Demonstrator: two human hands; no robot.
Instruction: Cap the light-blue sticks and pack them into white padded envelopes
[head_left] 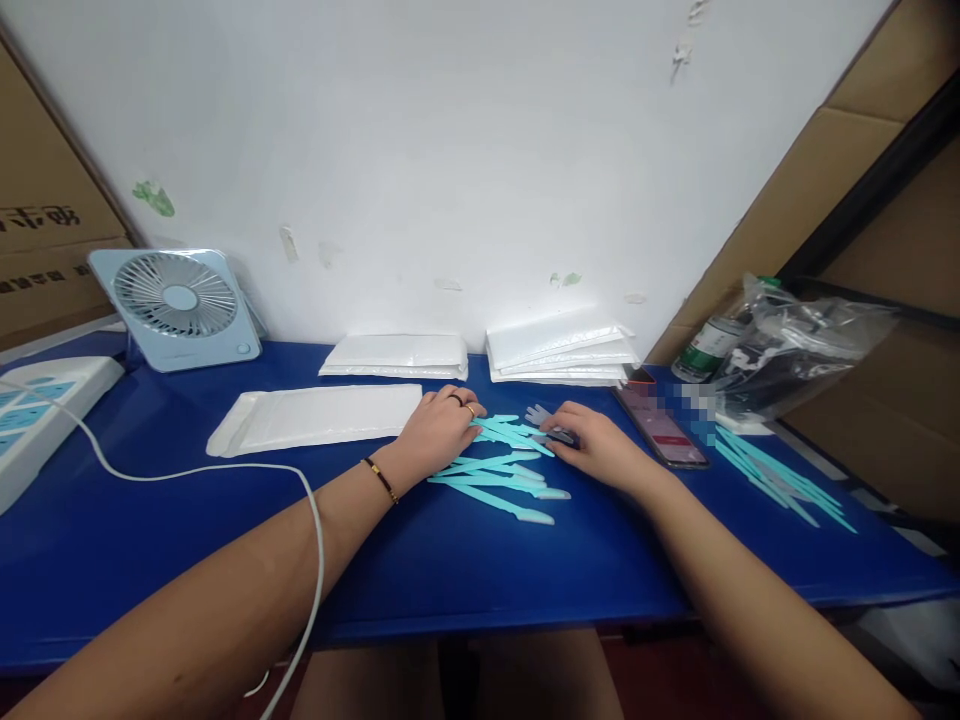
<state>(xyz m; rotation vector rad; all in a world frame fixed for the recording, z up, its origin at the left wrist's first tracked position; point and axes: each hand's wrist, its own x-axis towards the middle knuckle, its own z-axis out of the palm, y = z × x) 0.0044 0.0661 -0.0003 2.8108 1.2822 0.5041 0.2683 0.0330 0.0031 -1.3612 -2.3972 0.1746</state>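
My left hand [442,425] is closed on the left ends of a small bunch of turquoise eyebrow razors [511,436], thumb and fingers together. More turquoise razors [495,490] lie fanned out on the blue tabletop just below, their blade ends toward the right. To the right of the bunch, my right hand [592,445] has its fingers curled round a few translucent strips [541,416], whose rounded ends stick out to the left. Their kind is unclear, and the fingers hide part of them.
White padded mailers [322,415] lie left of my hands, with folded white packs [397,355] and a stack [559,345] by the wall. A phone [667,430], more razors [787,475] and a bagged bottle [709,345] are right. A fan [180,305] and white cable [315,520] are left.
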